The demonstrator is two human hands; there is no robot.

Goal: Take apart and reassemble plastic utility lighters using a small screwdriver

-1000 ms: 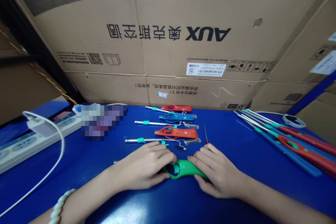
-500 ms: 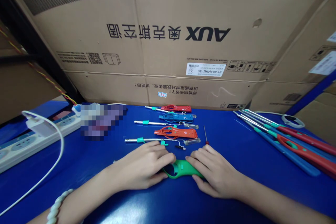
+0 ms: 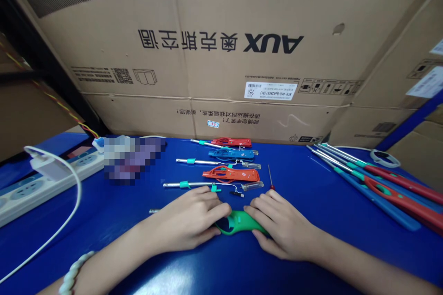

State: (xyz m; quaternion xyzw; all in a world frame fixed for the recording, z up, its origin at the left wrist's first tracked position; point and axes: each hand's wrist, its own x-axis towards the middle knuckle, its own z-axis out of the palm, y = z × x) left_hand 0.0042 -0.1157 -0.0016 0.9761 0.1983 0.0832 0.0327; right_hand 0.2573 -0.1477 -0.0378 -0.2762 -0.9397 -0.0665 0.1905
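Slightly shifted since a second ago, the right hand [image 3: 282, 227] covers more of the green handle [image 3: 243, 220]. In the head view, that handle is between the two hands over the worktop [image 3: 221, 269]. The left hand [image 3: 188, 217] has its grip closed on the looped end; the right hand's grip is wrapped over the other end. Just beyond the right hand is a screwdriver [image 3: 270, 176], beside an orange shell [image 3: 244, 174] and a clear tube [image 3: 252, 186].
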